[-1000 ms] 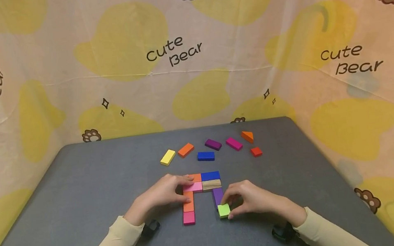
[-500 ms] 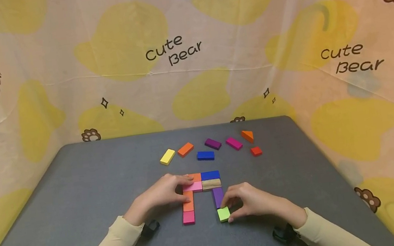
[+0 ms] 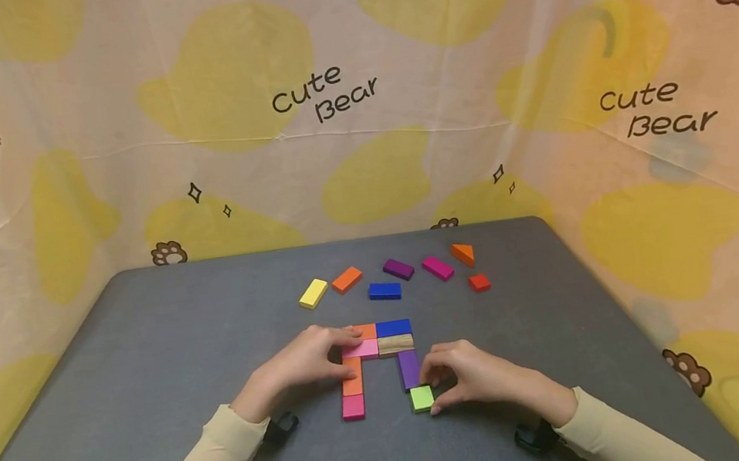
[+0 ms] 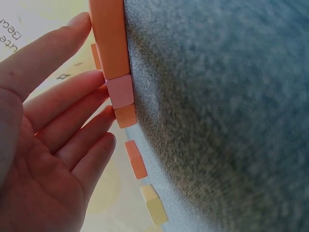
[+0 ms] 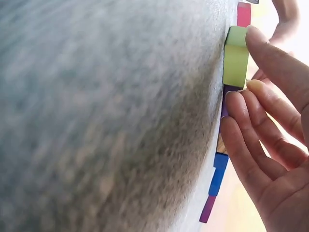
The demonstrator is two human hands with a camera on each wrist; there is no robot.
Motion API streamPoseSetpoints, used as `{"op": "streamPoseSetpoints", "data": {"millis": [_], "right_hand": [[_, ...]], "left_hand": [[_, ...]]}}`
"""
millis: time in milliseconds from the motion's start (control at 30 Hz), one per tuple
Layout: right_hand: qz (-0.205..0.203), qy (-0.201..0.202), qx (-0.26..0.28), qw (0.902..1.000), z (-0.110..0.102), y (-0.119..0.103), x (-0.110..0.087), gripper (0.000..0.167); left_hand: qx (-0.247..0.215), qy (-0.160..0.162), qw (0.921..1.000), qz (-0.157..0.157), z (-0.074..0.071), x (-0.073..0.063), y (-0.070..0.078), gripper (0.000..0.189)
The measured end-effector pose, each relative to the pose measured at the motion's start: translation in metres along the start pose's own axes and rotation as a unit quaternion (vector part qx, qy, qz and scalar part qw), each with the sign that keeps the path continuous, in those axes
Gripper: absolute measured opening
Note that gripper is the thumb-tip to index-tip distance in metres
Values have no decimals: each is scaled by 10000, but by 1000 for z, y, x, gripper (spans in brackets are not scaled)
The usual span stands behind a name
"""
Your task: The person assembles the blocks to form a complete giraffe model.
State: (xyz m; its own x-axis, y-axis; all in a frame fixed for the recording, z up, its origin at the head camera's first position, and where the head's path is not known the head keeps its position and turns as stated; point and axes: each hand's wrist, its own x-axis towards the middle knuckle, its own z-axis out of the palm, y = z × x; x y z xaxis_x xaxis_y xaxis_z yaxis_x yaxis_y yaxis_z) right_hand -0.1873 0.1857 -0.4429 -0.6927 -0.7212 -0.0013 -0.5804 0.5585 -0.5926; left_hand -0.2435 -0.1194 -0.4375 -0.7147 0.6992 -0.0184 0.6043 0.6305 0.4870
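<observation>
In the head view my right hand [image 3: 476, 374] pinches a light green block [image 3: 422, 399] between thumb and index finger at its right side. The green block lies at the near end of a purple block [image 3: 409, 369]. My left hand [image 3: 305, 359] has its fingertips on the left part of the layout, by the light pink block [image 3: 366, 349] and the long orange block [image 3: 352, 377]; in the left wrist view its fingers are fairly straight. A deep pink block [image 3: 354, 408] ends the left leg. A blue block [image 3: 393, 328] and a wood-grain block [image 3: 395, 345] form the right top corner.
Beyond the layout lie loose blocks: yellow [image 3: 313, 294], orange [image 3: 347, 280], blue [image 3: 385, 291], dark purple [image 3: 399, 269], magenta [image 3: 437, 268], an orange triangle [image 3: 463, 253] and a small red block [image 3: 479, 282]. A printed cloth [image 3: 362, 177] surrounds the grey table [image 3: 182, 349].
The green block first slid slightly toward the near edge, off the purple block's end, then shifted a little right with my right hand. My left hand has stayed in place.
</observation>
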Motion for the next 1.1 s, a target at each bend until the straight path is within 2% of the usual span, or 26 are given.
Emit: {"op": "streamPoseSetpoints", "data": {"millis": [233, 700, 1100], "right_hand": [[98, -6, -57, 9999, -2, 5, -5, 33], [85, -115, -121, 9998, -1, 5, -1, 28], [-153, -2, -93, 9998, 3, 5, 0, 27]], "left_hand": [[-6, -5, 10000, -22, 0, 0, 0, 51], [-13, -22, 10000, 20, -1, 0, 0, 51], [16, 2, 10000, 34, 0, 0, 0, 51]]}}
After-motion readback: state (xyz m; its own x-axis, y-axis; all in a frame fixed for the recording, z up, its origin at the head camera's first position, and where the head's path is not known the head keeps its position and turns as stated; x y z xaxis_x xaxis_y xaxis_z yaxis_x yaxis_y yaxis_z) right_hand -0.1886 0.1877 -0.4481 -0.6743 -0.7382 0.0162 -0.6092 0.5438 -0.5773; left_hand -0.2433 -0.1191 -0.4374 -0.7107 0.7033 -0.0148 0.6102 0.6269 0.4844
